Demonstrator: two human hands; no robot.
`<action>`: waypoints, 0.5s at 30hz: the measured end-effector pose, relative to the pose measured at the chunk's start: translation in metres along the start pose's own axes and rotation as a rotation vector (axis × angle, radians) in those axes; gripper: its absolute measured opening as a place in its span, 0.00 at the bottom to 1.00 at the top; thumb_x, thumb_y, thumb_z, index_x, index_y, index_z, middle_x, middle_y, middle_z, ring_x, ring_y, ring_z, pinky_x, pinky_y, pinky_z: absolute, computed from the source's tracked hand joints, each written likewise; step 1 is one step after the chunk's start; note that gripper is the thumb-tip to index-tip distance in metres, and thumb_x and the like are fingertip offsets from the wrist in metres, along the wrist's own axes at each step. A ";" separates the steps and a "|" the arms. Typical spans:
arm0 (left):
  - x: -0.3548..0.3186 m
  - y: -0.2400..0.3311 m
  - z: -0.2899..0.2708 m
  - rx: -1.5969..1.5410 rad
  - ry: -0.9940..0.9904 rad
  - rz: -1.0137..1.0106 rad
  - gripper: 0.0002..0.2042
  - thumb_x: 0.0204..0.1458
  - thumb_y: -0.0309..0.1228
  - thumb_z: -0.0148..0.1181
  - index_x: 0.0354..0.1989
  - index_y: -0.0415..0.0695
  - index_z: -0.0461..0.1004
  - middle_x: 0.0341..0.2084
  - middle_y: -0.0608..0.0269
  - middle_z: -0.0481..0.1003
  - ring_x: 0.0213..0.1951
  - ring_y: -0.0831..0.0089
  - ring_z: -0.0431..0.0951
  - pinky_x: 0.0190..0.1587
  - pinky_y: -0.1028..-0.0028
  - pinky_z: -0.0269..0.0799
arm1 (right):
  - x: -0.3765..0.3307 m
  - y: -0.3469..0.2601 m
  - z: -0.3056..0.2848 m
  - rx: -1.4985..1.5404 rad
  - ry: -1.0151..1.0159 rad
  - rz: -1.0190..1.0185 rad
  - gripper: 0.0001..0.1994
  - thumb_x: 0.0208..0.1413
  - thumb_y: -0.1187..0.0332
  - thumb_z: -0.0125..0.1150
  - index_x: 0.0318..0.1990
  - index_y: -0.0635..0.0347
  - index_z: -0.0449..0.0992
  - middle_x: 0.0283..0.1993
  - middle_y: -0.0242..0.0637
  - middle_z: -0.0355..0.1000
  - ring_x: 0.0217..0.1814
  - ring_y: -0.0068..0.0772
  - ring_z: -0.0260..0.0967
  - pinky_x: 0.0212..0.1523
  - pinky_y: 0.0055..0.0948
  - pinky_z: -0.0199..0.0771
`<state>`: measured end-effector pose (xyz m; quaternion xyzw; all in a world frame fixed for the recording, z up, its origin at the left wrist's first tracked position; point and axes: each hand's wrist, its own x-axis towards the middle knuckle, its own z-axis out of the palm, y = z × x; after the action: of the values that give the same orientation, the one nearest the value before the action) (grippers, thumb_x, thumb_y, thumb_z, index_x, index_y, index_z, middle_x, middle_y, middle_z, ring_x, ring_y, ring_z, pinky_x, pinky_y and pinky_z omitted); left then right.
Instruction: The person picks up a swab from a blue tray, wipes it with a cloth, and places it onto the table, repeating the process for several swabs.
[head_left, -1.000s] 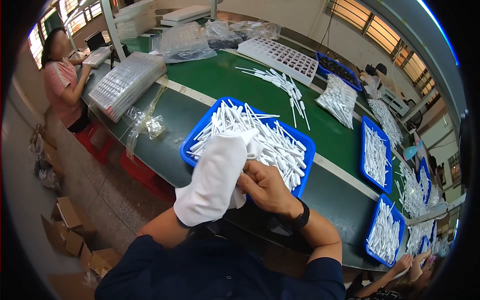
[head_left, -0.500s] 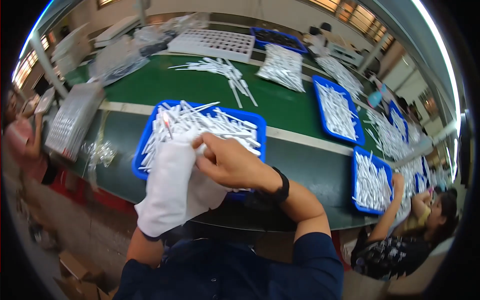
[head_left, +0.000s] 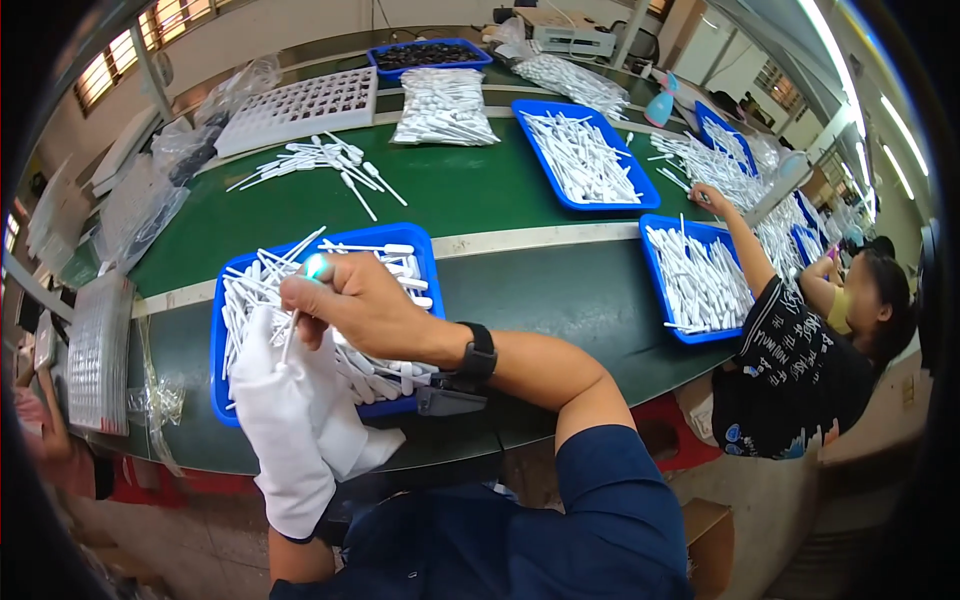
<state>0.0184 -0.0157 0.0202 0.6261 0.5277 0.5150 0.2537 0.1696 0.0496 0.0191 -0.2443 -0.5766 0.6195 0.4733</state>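
A white cloth covers my left hand, hiding its fingers. My right hand is closed in a pinch on a slim white stick. The stick's lower part meets the cloth, and a blue-green glow shows at my right fingertips. Both hands are over the near edge of a blue tray heaped with white sticks that have thicker ends. A black watch is on my right wrist.
On the green table, loose white sticks lie beyond the tray. Farther back are a white foam tray and a filled plastic bag. More blue trays stand to the right, where a co-worker reaches over sticks.
The view has turned right. My right hand has closed on the stick, over the cloth-covered left hand. The glow has gone from reddish to blue-green. The co-worker's arm has reached farther out.
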 end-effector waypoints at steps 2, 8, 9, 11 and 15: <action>-0.007 0.006 -0.002 0.180 0.043 -0.016 0.18 0.60 0.23 0.55 0.58 0.31 0.72 0.39 0.49 0.78 0.41 0.69 0.77 0.48 0.70 0.72 | -0.002 0.004 0.008 0.110 0.016 0.024 0.15 0.71 0.61 0.58 0.37 0.65 0.77 0.27 0.33 0.77 0.27 0.20 0.75 0.30 0.21 0.74; -0.015 -0.016 -0.007 -0.564 0.231 -0.192 0.20 0.57 0.20 0.60 0.59 0.29 0.73 0.47 0.46 0.79 0.46 0.66 0.80 0.50 0.71 0.75 | -0.007 0.006 0.012 0.193 0.001 0.059 0.15 0.70 0.62 0.59 0.37 0.66 0.77 0.27 0.35 0.78 0.27 0.22 0.76 0.31 0.22 0.76; -0.014 -0.010 -0.004 -0.557 0.246 -0.192 0.20 0.57 0.20 0.60 0.59 0.29 0.73 0.47 0.46 0.79 0.46 0.66 0.80 0.50 0.71 0.75 | -0.005 0.009 0.013 0.190 0.018 0.054 0.15 0.70 0.62 0.59 0.37 0.67 0.77 0.27 0.35 0.78 0.27 0.23 0.77 0.31 0.23 0.77; -0.017 0.003 0.009 -0.122 0.370 0.015 0.11 0.62 0.23 0.57 0.50 0.30 0.75 0.40 0.54 0.79 0.41 0.73 0.78 0.47 0.74 0.74 | 0.002 0.017 0.016 0.192 0.032 0.051 0.15 0.70 0.62 0.59 0.37 0.67 0.77 0.26 0.36 0.77 0.27 0.24 0.77 0.31 0.23 0.77; -0.035 -0.030 -0.017 0.317 0.192 0.182 0.17 0.57 0.21 0.63 0.55 0.30 0.76 0.43 0.49 0.81 0.42 0.67 0.84 0.44 0.69 0.79 | 0.002 0.021 -0.009 0.104 0.141 0.162 0.15 0.70 0.61 0.59 0.36 0.66 0.78 0.25 0.38 0.77 0.25 0.27 0.76 0.30 0.25 0.77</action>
<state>-0.0062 -0.0424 -0.0128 0.6515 0.5651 0.5034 0.0529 0.1700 0.0587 -0.0023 -0.3083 -0.4875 0.6658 0.4734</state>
